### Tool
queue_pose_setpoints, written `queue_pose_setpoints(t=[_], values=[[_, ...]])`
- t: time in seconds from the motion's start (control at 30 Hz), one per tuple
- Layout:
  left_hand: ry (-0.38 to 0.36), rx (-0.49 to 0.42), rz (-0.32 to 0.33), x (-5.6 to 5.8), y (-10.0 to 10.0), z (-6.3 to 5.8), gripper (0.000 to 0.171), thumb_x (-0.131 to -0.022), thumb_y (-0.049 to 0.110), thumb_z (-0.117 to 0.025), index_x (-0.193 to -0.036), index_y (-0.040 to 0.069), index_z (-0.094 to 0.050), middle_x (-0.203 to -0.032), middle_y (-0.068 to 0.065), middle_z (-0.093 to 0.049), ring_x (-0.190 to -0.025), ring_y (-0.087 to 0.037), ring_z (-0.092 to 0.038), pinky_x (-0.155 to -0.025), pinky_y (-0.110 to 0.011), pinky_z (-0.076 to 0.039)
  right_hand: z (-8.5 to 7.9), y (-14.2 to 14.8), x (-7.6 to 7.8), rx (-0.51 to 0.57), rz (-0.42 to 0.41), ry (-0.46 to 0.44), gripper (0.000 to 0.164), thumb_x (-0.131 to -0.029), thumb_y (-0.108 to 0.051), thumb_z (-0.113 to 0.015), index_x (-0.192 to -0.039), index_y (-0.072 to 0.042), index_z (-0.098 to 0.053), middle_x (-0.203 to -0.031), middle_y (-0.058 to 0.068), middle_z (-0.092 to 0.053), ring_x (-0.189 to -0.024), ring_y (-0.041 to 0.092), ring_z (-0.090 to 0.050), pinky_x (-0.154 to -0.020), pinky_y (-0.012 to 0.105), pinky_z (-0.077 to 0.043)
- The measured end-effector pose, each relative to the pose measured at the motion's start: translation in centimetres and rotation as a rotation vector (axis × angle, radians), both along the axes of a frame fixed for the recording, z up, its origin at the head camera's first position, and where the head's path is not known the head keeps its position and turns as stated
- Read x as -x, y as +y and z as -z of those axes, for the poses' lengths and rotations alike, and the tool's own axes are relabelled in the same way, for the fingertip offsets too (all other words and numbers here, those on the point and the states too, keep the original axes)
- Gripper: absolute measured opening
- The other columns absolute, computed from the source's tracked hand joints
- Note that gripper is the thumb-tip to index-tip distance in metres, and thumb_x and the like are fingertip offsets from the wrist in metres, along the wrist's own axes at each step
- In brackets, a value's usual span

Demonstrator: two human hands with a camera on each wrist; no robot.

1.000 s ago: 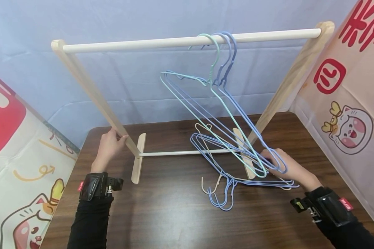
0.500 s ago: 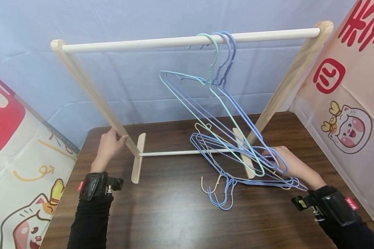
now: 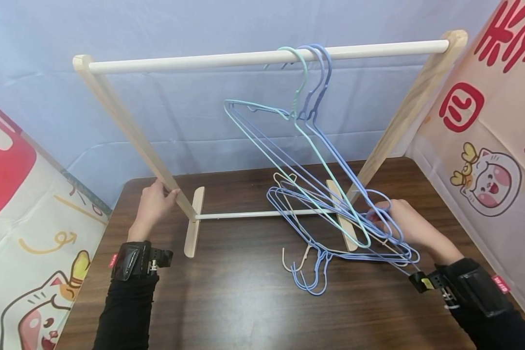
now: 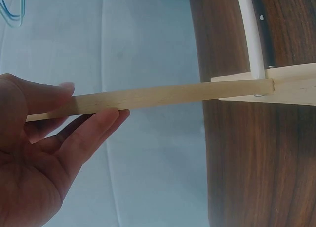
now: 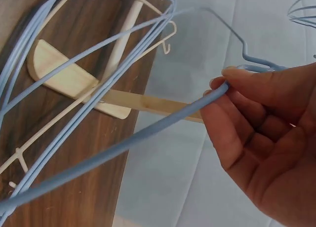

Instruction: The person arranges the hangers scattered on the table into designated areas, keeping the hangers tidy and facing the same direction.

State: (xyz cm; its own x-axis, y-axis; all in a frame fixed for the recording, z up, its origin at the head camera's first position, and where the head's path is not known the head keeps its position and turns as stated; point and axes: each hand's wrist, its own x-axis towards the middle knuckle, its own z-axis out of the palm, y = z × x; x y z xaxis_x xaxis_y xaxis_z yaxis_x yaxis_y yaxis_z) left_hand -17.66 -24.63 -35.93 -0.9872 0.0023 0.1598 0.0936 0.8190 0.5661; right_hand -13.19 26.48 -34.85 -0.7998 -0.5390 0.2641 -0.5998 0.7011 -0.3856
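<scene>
My left hand (image 3: 153,206) grips the left post (image 3: 131,129) of a wooden rack, thumb on one face and fingers on the other. On the right, my right hand (image 3: 409,226) pinches a blue wire hanger (image 5: 123,145) between thumb and fingers near its neck, its hook pointing away in the right wrist view. Below and beside it lies a pile of blue hangers (image 3: 318,294) with a beige hanger (image 3: 284,260) among them. From the top rail (image 3: 201,61) hang a mint green hanger (image 3: 306,73) and blue hangers (image 3: 330,68), whose lower corners overlap my right hand's fingers in the head view.
The rack's feet (image 3: 194,228) stand on a dark wooden table (image 3: 227,311), joined by a thin white lower rail (image 3: 240,215). A pale blue cloth (image 3: 192,24) hangs behind. Printed cartoon sheets (image 3: 485,184) stand on both sides.
My right hand has drawn slightly right, lifting the blue hanger off the pile and turning it, so its hook now shows beside the fingers. My left hand stays on the post.
</scene>
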Motion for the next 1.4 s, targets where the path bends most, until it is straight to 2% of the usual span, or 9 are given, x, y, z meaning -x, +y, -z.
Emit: queue_pose_setpoints(t=[0.23, 0.4, 0.6, 0.8, 0.97, 1.17, 1.27, 1.4], values=[[0.009, -0.001, 0.008, 0.0, 0.0, -0.1, 0.031, -0.093, 0.011, -0.052, -0.111, -0.014, -0.048, -0.092, -0.033, -0.059, -0.074, -0.039, -0.062, -0.050, -0.036, -0.044, -1.1, -0.1, 0.3, 0.033, 0.016, -0.089, 0.014, -0.071, 0.008, -0.068, -0.074, -0.006, -0.066, -0.064, -0.010, -0.058, -0.056, 0.001, -0.049, -0.051, 0.024, -0.041], [0.004, 0.000, 0.005, 0.1, 0.0, -0.1, 0.031, -0.093, 0.011, -0.051, -0.112, -0.013, -0.048, -0.094, -0.033, -0.059, -0.077, -0.041, -0.062, -0.053, -0.039, -0.046, -2.5, -0.4, 0.3, 0.049, 0.070, -0.188, 0.009, -0.073, 0.005, -0.068, -0.077, -0.003, -0.067, -0.063, -0.008, -0.057, -0.055, 0.004, -0.049, -0.051, 0.023, -0.039], [0.008, 0.001, 0.005, 0.1, 0.0, 0.0, 0.031, -0.093, 0.011, -0.052, -0.113, -0.013, -0.047, -0.096, -0.033, -0.058, -0.081, -0.042, -0.061, -0.059, -0.044, -0.048, -4.3, -0.5, 0.6, 0.059, 0.089, -0.200, 0.013, -0.073, 0.009, -0.067, -0.079, -0.002, -0.068, -0.065, -0.005, -0.058, -0.055, 0.003, -0.047, -0.051, 0.023, -0.040], [0.000, -0.001, -0.002, -0.1, 0.0, -0.1, 0.033, -0.093, 0.010, -0.051, -0.114, -0.014, -0.046, -0.098, -0.034, -0.058, -0.082, -0.043, -0.061, -0.058, -0.043, -0.048, -6.4, -0.9, 1.0, 0.206, 0.092, -0.353, 0.013, -0.076, 0.014, -0.062, -0.087, 0.008, -0.065, -0.069, 0.007, -0.063, -0.055, 0.010, -0.059, -0.051, 0.027, -0.050], [-0.001, 0.000, -0.003, -0.1, 0.1, 0.0, 0.032, -0.093, 0.010, -0.051, -0.115, -0.013, -0.046, -0.097, -0.034, -0.058, -0.082, -0.043, -0.061, -0.058, -0.043, -0.048, -7.4, -1.4, 1.3, 0.257, 0.094, -0.411, 0.013, -0.078, 0.012, -0.063, -0.090, 0.012, -0.063, -0.073, 0.011, -0.064, -0.057, 0.012, -0.061, -0.052, 0.028, -0.051], [0.005, 0.004, -0.002, -0.1, 0.1, 0.1, 0.031, -0.092, 0.010, -0.052, -0.113, -0.013, -0.047, -0.096, -0.034, -0.058, -0.083, -0.044, -0.061, -0.062, -0.046, -0.049, -8.5, -2.0, 1.7, 0.321, 0.041, -0.433, 0.012, -0.079, 0.015, -0.060, -0.090, 0.015, -0.061, -0.072, 0.007, -0.065, -0.059, 0.013, -0.062, -0.052, 0.029, -0.051], [0.007, 0.003, -0.002, -0.1, 0.1, 0.0, 0.031, -0.092, 0.010, -0.052, -0.112, -0.013, -0.047, -0.096, -0.034, -0.059, -0.083, -0.044, -0.061, -0.062, -0.047, -0.049, -9.4, -2.2, 2.0, 0.370, -0.005, -0.431, 0.011, -0.079, 0.016, -0.059, -0.088, 0.013, -0.061, -0.070, 0.002, -0.065, -0.060, 0.014, -0.063, -0.053, 0.029, -0.051], [0.005, -0.002, -0.005, -0.2, 0.1, 0.0, 0.031, -0.092, 0.010, -0.052, -0.112, -0.012, -0.047, -0.097, -0.034, -0.058, -0.084, -0.044, -0.061, -0.064, -0.048, -0.049, -10.9, -2.5, 2.3, 0.390, -0.043, -0.420, 0.011, -0.080, 0.015, -0.059, -0.090, 0.012, -0.062, -0.072, 0.004, -0.066, -0.062, 0.016, -0.064, -0.055, 0.029, -0.051]])
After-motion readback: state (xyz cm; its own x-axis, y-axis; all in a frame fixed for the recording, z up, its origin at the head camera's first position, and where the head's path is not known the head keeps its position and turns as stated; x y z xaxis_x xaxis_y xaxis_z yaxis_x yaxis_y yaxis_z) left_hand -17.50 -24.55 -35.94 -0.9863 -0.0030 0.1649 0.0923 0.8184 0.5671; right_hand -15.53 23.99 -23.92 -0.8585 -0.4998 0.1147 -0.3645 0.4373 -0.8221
